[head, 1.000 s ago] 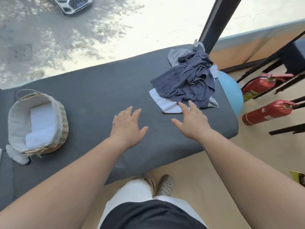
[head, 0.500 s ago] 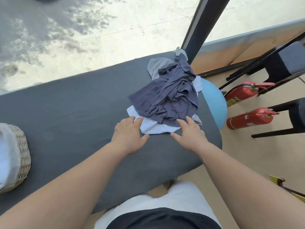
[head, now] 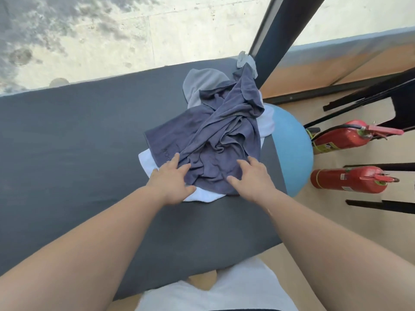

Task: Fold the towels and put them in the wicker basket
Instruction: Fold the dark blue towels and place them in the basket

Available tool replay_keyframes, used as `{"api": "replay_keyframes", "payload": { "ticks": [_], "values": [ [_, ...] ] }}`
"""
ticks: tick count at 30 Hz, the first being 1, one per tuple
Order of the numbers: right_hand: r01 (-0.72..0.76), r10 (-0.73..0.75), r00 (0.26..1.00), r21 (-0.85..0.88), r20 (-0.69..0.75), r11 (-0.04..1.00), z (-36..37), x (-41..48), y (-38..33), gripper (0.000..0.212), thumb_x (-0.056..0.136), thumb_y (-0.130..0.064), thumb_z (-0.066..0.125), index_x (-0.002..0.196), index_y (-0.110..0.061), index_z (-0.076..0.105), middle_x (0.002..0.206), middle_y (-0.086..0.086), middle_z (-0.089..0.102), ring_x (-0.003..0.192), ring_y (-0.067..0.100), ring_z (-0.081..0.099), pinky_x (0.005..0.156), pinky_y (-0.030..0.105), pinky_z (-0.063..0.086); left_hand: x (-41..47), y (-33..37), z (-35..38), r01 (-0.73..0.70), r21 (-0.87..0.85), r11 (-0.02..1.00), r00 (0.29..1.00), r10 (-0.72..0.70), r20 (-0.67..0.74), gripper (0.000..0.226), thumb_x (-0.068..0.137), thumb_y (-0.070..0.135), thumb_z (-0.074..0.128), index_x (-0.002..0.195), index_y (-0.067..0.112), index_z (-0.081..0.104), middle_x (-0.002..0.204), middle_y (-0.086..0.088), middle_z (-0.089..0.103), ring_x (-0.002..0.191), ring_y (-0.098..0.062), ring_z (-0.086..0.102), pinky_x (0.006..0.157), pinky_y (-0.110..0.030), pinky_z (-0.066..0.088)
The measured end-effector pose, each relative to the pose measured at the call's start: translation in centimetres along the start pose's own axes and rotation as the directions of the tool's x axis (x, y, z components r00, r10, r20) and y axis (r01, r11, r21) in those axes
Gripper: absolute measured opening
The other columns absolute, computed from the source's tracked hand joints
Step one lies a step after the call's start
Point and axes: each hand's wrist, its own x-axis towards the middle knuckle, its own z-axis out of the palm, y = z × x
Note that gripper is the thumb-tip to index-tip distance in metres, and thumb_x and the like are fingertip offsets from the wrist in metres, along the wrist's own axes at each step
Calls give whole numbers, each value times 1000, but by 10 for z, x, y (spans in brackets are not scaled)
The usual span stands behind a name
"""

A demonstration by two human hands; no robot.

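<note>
A crumpled pile of towels lies at the right end of the dark grey padded bench (head: pixel 78 142). On top is a dark blue-grey towel (head: pixel 215 135). Under it show a white towel (head: pixel 150 161) at the near left and a light grey towel (head: pixel 203 83) at the far side. My left hand (head: pixel 171 184) rests with spread fingers on the near left edge of the dark towel and on the white one. My right hand (head: pixel 251 178) lies with straight fingers on the dark towel's near right part. The wicker basket is out of view.
A blue ball (head: pixel 292 149) sits on the floor just past the bench's right end. Two red fire extinguishers (head: pixel 345 179) lie on the floor beyond it, among black furniture legs (head: pixel 379 205). A black window post (head: pixel 278 25) rises behind the pile.
Both hands have moved forward from the bare bench onto the towel pile. The view has shifted right, and the wicker basket has left the frame on the left.
</note>
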Motion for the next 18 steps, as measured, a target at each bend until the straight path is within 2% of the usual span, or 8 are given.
{"api": "replay_keyframes", "payload": {
  "ticks": [3, 7, 9, 12, 15, 17, 18],
  "values": [
    [5, -4, 1000, -58, 15, 998, 4, 7, -1, 70, 93, -57, 51, 152, -22, 35, 158, 8, 31, 142, 33, 27, 112, 45, 31, 10, -9, 13, 15, 13, 1000, 993, -16, 120, 84, 89, 59, 49, 158, 27, 15, 166, 0, -16, 153, -22, 2, 120, -52, 18],
    [50, -51, 999, -94, -14, 994, 3, 13, 1, 58, 97, -50, 49, 145, -18, 47, 151, 1, 42, 138, 29, 34, 108, 42, 34, 15, -12, 29, 44, 75, 996, 985, -56, 161, 83, 90, 62, 49, 157, 26, 17, 166, 1, -16, 153, -24, 3, 118, -55, 19],
    [101, -99, 989, 13, -106, 995, 1, 12, 2, 48, 97, -40, 54, 138, -16, 56, 141, 0, 54, 132, 25, 45, 105, 37, 39, 10, -7, 31, 46, 67, 997, 993, -53, 105, 80, 90, 61, 49, 156, 27, 19, 167, -2, -8, 152, -26, 9, 118, -54, 20],
    [103, -60, 986, 286, -156, 953, -10, -1, -1, 24, 91, -18, 60, 112, -21, 72, 110, -6, 70, 105, 13, 63, 89, 26, 47, -6, 9, 24, 39, -105, 994, 998, -45, -54, 79, 90, 54, 54, 157, 30, 18, 166, -5, 10, 149, -28, 20, 119, -45, 24],
    [170, -114, 983, 465, -145, 869, -26, -25, -6, 24, 87, -6, 57, 91, -26, 69, 75, -16, 64, 69, -5, 59, 67, 12, 43, -23, 37, 5, -89, -245, 966, 982, 43, -184, 78, 92, 42, 59, 156, 37, 15, 165, -2, 13, 147, -28, 23, 117, -43, 28],
    [252, -196, 967, 481, -163, 840, -36, -46, -12, 25, 86, -3, 56, 85, -27, 65, 67, -18, 59, 64, -6, 56, 59, 8, 39, -35, 58, -11, -201, -231, 952, 962, 147, -229, 78, 91, 29, 60, 154, 46, 16, 166, 2, 8, 147, -27, 21, 116, -48, 29],
    [298, -243, 954, 473, -174, 829, -40, -57, -15, 27, 85, -3, 56, 83, -29, 63, 65, -18, 58, 64, -5, 55, 59, 9, 38, -41, 68, -19, -254, -209, 944, 950, 202, -239, 76, 90, 22, 59, 152, 47, 22, 166, 3, 6, 147, -26, 21, 115, -48, 29]
  ]
}}
